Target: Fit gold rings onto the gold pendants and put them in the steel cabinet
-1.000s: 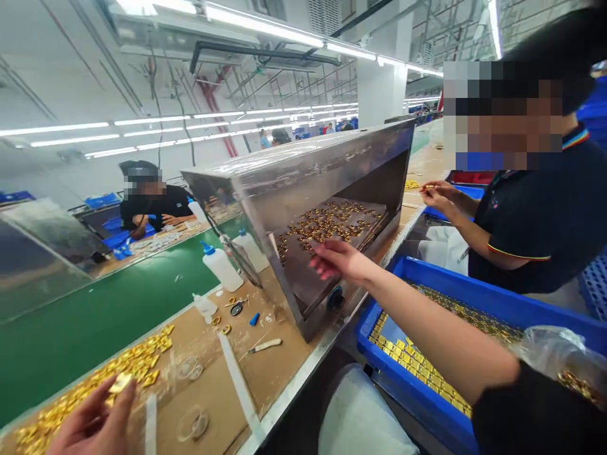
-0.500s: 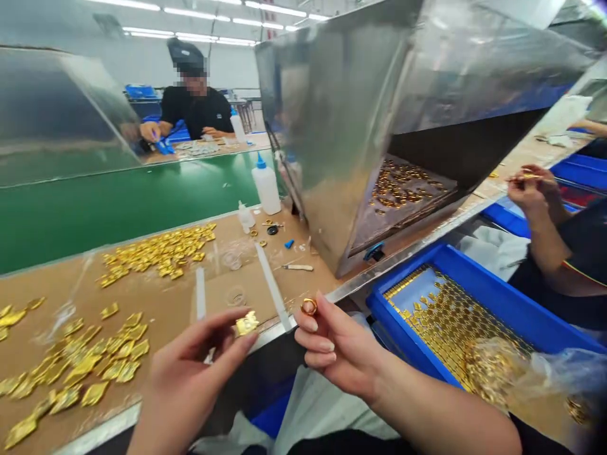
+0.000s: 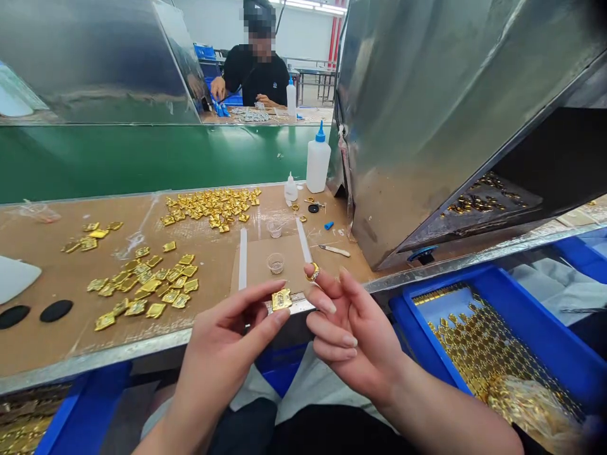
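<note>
My left hand (image 3: pixel 232 332) pinches a small square gold plate (image 3: pixel 281 299) between thumb and fingertips, its patterned face turned up. Close to its right, a gold ring (image 3: pixel 312 272) sits at the tip of my right hand's index finger, and the other fingers of my right hand (image 3: pixel 353 335) are curled. Plate and ring are apart, both held above the bench's front edge. Beyond my hands, a clear plastic cup (image 3: pixel 275 263) stands on the bench. Loose gold plates (image 3: pixel 152 284) lie left of my left hand, with a larger pile of gold plates (image 3: pixel 211 205) behind.
A metal hood (image 3: pixel 427 126) rises at the right, with gold rings (image 3: pixel 484 196) inside. Below it is a blue tray (image 3: pixel 417 344) of gold pieces. A white bottle (image 3: pixel 318 165), a small dropper bottle (image 3: pixel 291 189) and a knife (image 3: pixel 334 251) stand or lie on the bench. A co-worker (image 3: pixel 258 72) sits opposite.
The view has swung left and levelled. The ring has turned at my right fingertip, and my right thumb has lifted away from it. My left hand still holds the gold plate.
</note>
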Available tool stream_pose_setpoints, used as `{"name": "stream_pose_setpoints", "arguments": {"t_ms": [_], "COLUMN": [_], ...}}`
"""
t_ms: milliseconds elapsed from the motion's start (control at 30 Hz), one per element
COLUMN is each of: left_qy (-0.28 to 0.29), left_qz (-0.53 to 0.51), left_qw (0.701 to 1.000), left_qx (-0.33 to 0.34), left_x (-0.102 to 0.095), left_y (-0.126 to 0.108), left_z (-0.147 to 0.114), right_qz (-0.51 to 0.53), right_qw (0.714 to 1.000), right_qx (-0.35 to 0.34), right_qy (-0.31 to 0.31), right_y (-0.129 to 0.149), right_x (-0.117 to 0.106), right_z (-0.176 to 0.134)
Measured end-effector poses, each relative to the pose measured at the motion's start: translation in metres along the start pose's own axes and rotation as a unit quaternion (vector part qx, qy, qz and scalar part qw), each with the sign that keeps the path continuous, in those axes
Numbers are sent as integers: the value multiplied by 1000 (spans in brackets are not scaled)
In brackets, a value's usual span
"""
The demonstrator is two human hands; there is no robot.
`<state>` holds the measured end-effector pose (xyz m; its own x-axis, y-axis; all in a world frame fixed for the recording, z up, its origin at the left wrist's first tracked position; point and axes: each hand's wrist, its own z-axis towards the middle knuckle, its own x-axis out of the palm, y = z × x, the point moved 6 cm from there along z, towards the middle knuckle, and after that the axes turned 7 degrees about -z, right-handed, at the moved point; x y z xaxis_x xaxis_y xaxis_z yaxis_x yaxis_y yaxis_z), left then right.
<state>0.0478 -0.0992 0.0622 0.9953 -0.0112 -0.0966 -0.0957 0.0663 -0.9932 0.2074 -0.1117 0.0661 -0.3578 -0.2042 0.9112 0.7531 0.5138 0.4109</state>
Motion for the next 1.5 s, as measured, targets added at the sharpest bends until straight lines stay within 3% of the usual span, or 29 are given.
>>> {"name": "stream_pose_setpoints", "arguments": {"t_ms": [267, 467, 633, 867, 1500], "left_qy": [1, -11, -38, -40, -73], "left_qz": [-34, 7, 43, 37, 9], "left_qw": [999, 1000, 996, 997, 997], "left_qx": [3, 23, 62, 58, 25], "left_x": [5, 4, -1, 3, 7], "left_y": [-2, -3, -10, -12, -15], "left_z": [-1, -4, -9, -9, -13], "right_qz": [-35, -92, -169, -118, -79], "right_qw": [999, 995, 979, 991, 996], "right_qx": [-11, -30, -74, -39, -16], "right_qy": [-23, -34, -83, -51, -42], "right_y": [1, 1, 6, 3, 1], "right_x": [-3, -1, -5, -3, 2], "right_z": [-1, -2, -4, -6, -10]}}
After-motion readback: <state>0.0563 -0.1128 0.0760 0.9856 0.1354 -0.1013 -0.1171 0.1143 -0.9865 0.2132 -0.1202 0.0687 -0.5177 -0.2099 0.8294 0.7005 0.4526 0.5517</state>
